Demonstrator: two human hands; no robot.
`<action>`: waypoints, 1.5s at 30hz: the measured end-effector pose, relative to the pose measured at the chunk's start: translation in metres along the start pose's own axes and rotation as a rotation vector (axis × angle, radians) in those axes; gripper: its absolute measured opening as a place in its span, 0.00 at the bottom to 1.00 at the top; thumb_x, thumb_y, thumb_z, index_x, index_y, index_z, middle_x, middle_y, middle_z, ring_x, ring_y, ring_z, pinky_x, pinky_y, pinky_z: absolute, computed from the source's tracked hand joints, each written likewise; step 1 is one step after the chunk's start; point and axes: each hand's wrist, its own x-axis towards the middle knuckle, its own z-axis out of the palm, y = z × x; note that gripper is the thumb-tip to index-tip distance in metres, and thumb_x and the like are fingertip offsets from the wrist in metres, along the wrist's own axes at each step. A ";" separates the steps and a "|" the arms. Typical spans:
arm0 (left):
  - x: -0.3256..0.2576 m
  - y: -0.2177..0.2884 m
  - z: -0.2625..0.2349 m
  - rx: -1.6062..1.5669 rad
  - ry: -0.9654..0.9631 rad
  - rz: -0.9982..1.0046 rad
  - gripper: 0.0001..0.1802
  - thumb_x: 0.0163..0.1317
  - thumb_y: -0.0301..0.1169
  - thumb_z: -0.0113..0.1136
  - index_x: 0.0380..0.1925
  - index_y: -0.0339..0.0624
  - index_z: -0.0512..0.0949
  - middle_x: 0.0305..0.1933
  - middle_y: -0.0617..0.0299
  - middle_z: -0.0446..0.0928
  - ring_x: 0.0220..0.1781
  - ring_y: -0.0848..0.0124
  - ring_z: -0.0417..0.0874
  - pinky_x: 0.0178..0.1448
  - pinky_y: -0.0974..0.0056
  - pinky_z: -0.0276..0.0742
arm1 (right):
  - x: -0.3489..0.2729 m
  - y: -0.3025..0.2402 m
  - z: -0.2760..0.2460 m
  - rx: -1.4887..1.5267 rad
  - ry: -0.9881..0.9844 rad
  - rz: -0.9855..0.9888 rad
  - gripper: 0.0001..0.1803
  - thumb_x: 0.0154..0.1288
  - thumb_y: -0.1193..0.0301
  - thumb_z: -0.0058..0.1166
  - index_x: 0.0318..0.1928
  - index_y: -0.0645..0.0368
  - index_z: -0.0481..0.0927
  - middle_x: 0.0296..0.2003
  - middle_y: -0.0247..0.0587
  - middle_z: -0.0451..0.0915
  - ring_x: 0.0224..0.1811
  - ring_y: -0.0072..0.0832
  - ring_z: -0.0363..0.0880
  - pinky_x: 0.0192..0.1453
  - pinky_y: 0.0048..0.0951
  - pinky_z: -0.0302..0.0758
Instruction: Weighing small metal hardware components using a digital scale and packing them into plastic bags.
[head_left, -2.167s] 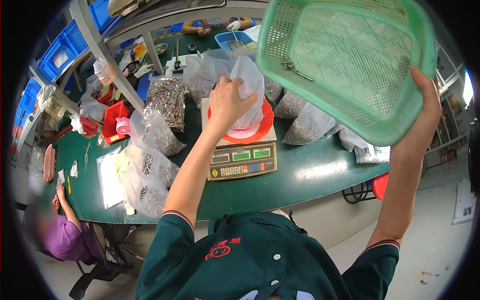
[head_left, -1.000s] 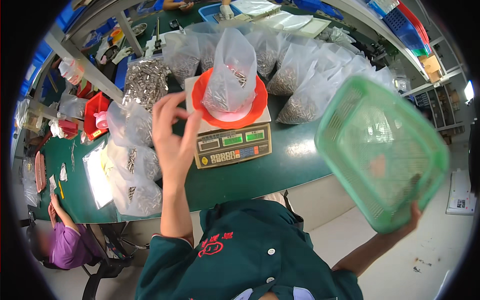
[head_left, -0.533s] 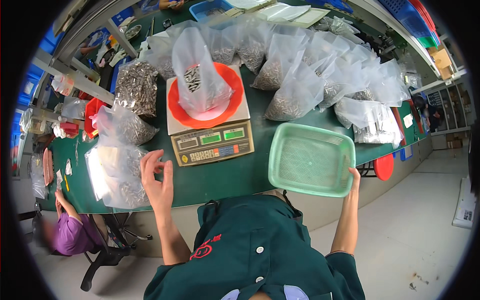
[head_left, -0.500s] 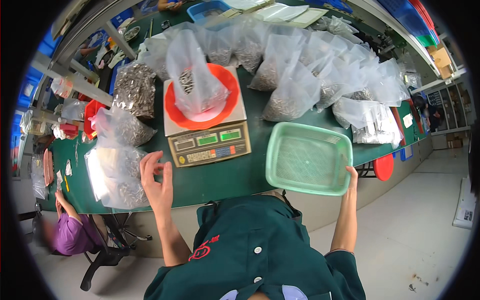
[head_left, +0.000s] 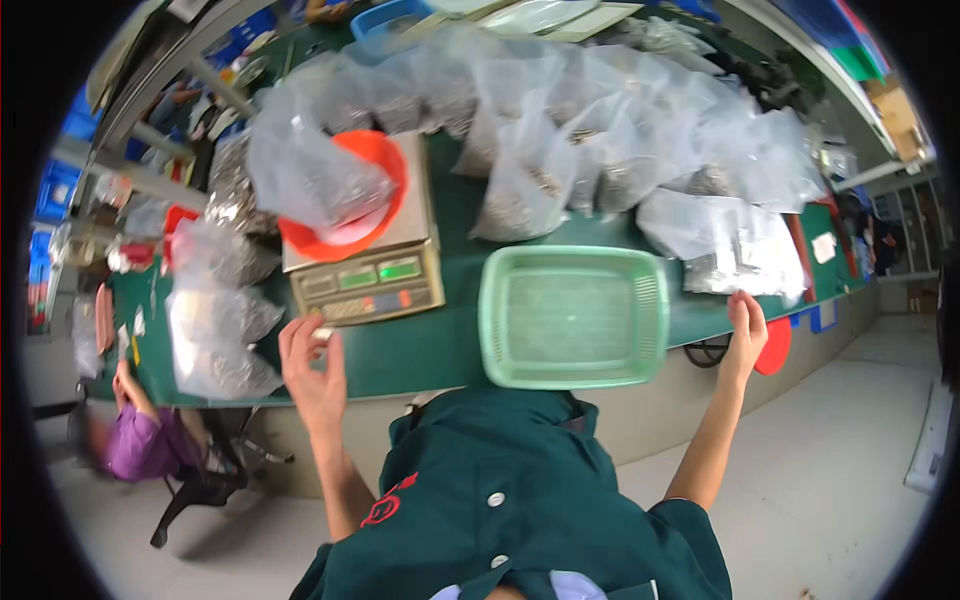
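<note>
My left hand (head_left: 316,372) is raised by the table's front edge, its fingers curled but apart, at the near left corner of a digital scale (head_left: 375,298). On the scale sits an orange-red bowl (head_left: 388,155) bearing a translucent plastic bag (head_left: 310,165), which leans left. A pale green plastic basket (head_left: 572,318) lies on the table between my hands, touched by neither. My right hand (head_left: 742,338) reaches past its right side with fingers stretched out, fingertips at the lower edge of a shiny silver packet (head_left: 735,262). Whether they touch it is unclear.
Several translucent bags of small metal parts (head_left: 525,195) line the back and right of the green table. More filled bags (head_left: 222,340) stand left of the scale. A red stool (head_left: 773,347) is below the right edge. A person in purple (head_left: 155,440) sits at far left.
My right hand has let go of the basket and moved right to the silver packet. The view has shifted, blurring a little. My left hand stays near the scale.
</note>
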 end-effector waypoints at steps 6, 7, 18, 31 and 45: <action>-0.017 -0.006 0.004 0.063 0.014 0.000 0.14 0.52 0.22 0.56 0.41 0.38 0.74 0.45 0.60 0.69 0.28 0.76 0.71 0.33 0.71 0.65 | 0.068 -0.022 0.019 0.139 -0.078 -0.110 0.12 0.60 0.77 0.44 0.42 0.70 0.75 0.38 0.43 0.78 0.43 0.28 0.76 0.49 0.25 0.71; -0.017 -0.005 0.007 0.070 0.009 0.003 0.13 0.53 0.22 0.56 0.41 0.38 0.74 0.45 0.60 0.69 0.28 0.76 0.70 0.33 0.71 0.65 | 0.075 -0.025 0.022 0.125 -0.125 -0.109 0.13 0.59 0.76 0.42 0.42 0.70 0.75 0.38 0.44 0.78 0.43 0.29 0.76 0.49 0.26 0.71; -0.022 0.020 0.013 0.124 0.015 -0.073 0.13 0.52 0.21 0.55 0.40 0.36 0.73 0.45 0.58 0.69 0.27 0.72 0.73 0.33 0.69 0.67 | 0.225 0.169 0.108 -1.093 -0.760 -0.942 0.15 0.50 0.68 0.48 0.37 0.62 0.79 0.36 0.53 0.78 0.39 0.48 0.77 0.44 0.41 0.73; -0.030 0.050 0.055 0.105 -0.062 -0.141 0.12 0.50 0.20 0.56 0.37 0.36 0.73 0.42 0.55 0.71 0.27 0.68 0.75 0.33 0.67 0.71 | 0.181 0.136 0.167 -0.993 -0.538 -0.509 0.29 0.39 0.50 0.58 0.35 0.63 0.79 0.35 0.56 0.78 0.40 0.48 0.77 0.43 0.40 0.74; -0.050 0.032 0.073 0.236 -0.160 -0.158 0.11 0.49 0.23 0.58 0.35 0.36 0.73 0.42 0.56 0.71 0.28 0.63 0.76 0.34 0.64 0.72 | 0.127 0.080 0.160 -1.133 -0.688 -0.146 0.33 0.48 0.56 0.53 0.50 0.68 0.68 0.51 0.61 0.66 0.53 0.49 0.67 0.55 0.39 0.67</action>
